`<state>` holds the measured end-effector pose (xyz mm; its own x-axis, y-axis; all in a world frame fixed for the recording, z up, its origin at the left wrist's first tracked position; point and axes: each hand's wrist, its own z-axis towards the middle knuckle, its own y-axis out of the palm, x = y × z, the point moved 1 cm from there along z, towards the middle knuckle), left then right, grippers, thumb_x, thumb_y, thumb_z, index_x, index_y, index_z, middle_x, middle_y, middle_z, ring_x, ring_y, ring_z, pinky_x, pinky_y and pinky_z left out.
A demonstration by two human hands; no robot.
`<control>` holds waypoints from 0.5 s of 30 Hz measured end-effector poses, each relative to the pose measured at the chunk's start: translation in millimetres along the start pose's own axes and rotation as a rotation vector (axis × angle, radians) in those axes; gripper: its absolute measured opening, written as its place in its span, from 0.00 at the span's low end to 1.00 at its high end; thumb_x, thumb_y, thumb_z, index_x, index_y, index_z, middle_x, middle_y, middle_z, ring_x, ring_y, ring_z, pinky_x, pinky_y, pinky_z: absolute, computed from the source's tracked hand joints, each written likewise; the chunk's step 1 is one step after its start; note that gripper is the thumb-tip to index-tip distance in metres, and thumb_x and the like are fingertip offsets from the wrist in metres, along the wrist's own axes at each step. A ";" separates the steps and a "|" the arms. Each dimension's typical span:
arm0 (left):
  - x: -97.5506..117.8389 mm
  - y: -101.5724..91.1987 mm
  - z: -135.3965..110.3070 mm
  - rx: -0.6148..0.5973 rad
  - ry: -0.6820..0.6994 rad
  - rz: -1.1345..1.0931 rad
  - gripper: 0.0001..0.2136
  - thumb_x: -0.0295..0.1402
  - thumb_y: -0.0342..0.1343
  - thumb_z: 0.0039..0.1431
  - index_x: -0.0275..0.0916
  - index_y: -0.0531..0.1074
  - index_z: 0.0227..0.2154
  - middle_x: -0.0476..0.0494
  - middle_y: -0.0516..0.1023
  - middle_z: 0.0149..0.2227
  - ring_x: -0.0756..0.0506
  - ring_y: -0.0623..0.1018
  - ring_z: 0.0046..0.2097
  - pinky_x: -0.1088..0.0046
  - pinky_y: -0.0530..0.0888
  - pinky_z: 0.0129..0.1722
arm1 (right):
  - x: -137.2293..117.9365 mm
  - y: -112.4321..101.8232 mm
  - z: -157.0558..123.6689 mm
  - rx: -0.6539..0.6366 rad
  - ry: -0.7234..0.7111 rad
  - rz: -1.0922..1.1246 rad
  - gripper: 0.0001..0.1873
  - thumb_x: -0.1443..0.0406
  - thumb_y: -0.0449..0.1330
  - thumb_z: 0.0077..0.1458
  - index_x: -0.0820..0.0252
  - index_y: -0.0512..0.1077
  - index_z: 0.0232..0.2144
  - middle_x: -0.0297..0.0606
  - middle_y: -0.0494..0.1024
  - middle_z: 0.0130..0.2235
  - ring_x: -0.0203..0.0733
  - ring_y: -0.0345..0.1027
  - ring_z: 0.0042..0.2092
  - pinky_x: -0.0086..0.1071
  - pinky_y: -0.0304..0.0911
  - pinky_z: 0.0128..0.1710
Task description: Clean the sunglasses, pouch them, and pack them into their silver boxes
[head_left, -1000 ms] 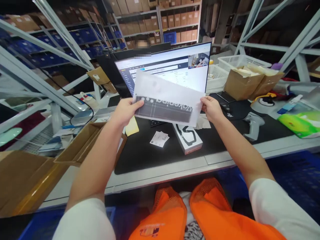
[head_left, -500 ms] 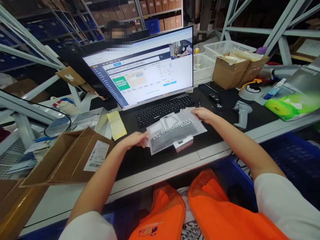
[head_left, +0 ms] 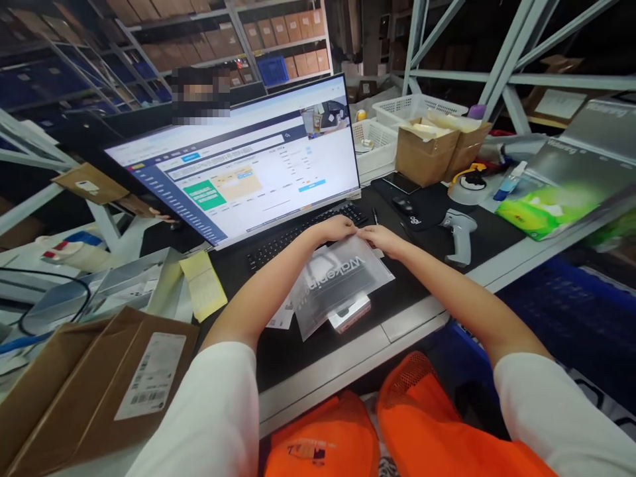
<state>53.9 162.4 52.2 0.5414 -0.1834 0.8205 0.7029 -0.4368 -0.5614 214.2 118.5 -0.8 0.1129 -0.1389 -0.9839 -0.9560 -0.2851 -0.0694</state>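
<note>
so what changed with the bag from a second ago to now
The frosted bag, held up before the monitor by its two ends, came down flat onto the small box on the desk mat. The left hand and right hand slid together to its far edge. The small box, keyboard and scanner stayed put.

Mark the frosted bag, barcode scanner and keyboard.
frosted bag (head_left: 342,281), head view, printed middle.
barcode scanner (head_left: 461,224), head view, its grey head.
keyboard (head_left: 278,242), head view, left key rows.

Dim warehouse, bright glare from the monitor (head_left: 238,172), edges bent and perhaps slightly blurred.
</note>
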 end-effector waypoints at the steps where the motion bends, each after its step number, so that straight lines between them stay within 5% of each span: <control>1: -1.9 -1.7 0.0 -0.022 0.002 0.019 0.12 0.24 0.64 0.47 0.40 0.73 0.12 0.48 0.69 0.16 0.46 0.66 0.24 0.70 0.65 0.31 | -1.9 -1.1 -0.4 -0.007 -0.007 -0.002 0.20 0.53 0.67 0.50 0.59 0.65 0.22 0.27 0.61 0.20 0.31 0.51 0.23 0.28 0.48 0.24; 7: -8.3 0.6 -8.1 -0.001 0.042 0.077 0.10 0.29 0.59 0.55 0.39 0.77 0.19 0.45 0.76 0.23 0.46 0.68 0.27 0.71 0.65 0.32 | -8.1 -0.2 -0.4 0.007 -0.073 -0.029 0.19 0.53 0.67 0.50 0.59 0.66 0.22 0.27 0.61 0.21 0.32 0.52 0.26 0.28 0.48 0.27; 11: -12.2 0.9 -7.3 0.146 0.063 0.104 0.12 0.32 0.57 0.59 0.39 0.73 0.20 0.46 0.73 0.25 0.45 0.69 0.32 0.71 0.67 0.38 | -7.4 0.8 -6.5 0.061 -0.103 -0.077 0.16 0.58 0.64 0.53 0.60 0.66 0.21 0.28 0.62 0.22 0.32 0.53 0.27 0.29 0.49 0.29; 15: -15.5 -19.6 -6.2 0.302 0.030 0.119 0.14 0.33 0.54 0.62 0.41 0.66 0.20 0.46 0.69 0.26 0.44 0.67 0.34 0.68 0.65 0.41 | -4.3 -9.7 -32.0 0.049 -0.077 -0.134 0.17 0.58 0.68 0.49 0.61 0.68 0.19 0.30 0.66 0.21 0.33 0.58 0.27 0.29 0.54 0.31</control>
<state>28.8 168.4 51.1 0.6175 -0.2454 0.7474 0.7428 -0.1306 -0.6566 231.7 91.5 9.5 0.2210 -0.0286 -0.9748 -0.9460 -0.2494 -0.2072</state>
